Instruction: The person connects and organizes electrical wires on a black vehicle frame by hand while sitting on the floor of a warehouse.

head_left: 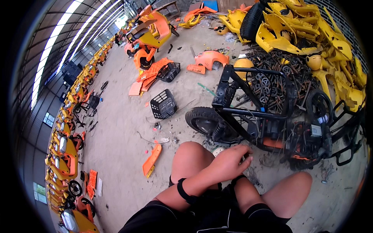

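Note:
My left hand (233, 158) reaches across my body above my knees. Its fingers are curled, with a dark gap between them and the thumb; whatever they may hold is hidden. My right forearm (247, 196) comes up from below and meets it at the wrist, where a black band shows. The right hand's fingers are mostly covered by the left hand. Just beyond my hands lies a stripped black scooter frame (222, 95). It still bears a rear wheel (193, 120), and loose wiring (295, 145) tangles around its parts on the right.
Behind the frame rises a heap of rusty metal parts (272, 77), beside piled yellow body panels (342, 46). Black plastic baskets (164, 104) and orange panels (151, 160) lie on the floor. An orange-yellow scooter (153, 37) stands farther off. Rows of scooters (64, 157) line the left.

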Motion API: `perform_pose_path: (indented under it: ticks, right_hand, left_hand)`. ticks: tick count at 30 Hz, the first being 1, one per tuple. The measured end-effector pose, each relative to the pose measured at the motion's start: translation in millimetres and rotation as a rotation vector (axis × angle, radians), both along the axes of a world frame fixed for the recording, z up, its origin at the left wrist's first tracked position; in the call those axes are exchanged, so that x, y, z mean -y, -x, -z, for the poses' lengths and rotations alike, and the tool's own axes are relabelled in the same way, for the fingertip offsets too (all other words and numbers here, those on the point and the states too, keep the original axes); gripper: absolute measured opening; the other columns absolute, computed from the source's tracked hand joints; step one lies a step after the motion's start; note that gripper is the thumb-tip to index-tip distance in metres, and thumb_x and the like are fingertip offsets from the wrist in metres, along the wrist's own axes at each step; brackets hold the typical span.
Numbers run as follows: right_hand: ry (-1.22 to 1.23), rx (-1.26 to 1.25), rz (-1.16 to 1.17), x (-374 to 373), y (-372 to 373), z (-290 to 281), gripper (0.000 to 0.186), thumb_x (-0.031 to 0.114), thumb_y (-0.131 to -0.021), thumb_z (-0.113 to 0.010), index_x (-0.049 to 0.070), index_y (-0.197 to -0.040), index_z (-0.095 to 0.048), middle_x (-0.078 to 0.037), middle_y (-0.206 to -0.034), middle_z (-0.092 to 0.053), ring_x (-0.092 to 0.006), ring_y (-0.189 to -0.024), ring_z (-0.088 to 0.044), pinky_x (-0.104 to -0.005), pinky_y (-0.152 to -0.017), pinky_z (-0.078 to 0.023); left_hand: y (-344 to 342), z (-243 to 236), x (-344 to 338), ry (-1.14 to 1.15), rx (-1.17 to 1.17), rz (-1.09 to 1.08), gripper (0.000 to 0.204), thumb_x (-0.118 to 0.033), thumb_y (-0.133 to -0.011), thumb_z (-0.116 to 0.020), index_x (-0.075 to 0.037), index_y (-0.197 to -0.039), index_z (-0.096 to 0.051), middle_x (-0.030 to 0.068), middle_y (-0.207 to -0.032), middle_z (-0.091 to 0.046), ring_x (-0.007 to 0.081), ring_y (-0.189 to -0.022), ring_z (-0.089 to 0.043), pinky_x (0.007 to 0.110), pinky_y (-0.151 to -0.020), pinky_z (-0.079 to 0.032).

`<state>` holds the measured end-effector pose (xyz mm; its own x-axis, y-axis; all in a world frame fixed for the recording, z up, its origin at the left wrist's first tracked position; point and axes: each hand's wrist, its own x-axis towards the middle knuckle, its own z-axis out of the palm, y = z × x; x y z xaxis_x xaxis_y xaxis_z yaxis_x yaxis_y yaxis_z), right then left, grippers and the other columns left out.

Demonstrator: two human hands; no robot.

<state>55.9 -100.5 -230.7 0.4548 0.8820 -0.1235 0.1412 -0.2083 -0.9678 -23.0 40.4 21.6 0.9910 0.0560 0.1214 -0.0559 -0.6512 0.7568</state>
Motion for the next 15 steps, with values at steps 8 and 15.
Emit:
perform_pose_path:
  ticks: [8, 15]
  right_hand:
    - [-0.042, -0.048, -0.032, -2, 3, 11, 0.047, 0.029, -0.084, -0.064, -0.002, -0.120, -0.061, -0.024, -0.112, -0.064, -0.0336, -0.098, -0.065, -0.0452, -0.085, -0.051]
    - [-0.065, -0.070, -0.023, -4, 6, 17, 0.047, 0.029, -0.084, -0.064, -0.002, -0.120, -0.061, -0.024, -0.112, -0.064, -0.0337, -0.098, -0.065, -0.0452, -0.085, -0.051]
  left_hand:
    - [-6, 7, 2, -0.056, -0.084, -0.017, 0.021, -0.019, -0.093, -0.062, -0.004, -0.107, -0.061, 0.0145, -0.089, -0.062, 0.0293, -0.078, -0.063, 0.038, -0.069, -0.052]
    - [-10, 9, 2, -0.050, -0.094, 0.004, 0.022, -0.019, -0.093, -0.061, -0.003, -0.107, -0.061, 0.0151, -0.090, -0.063, 0.0295, -0.079, -0.063, 0.038, -0.069, -0.052]
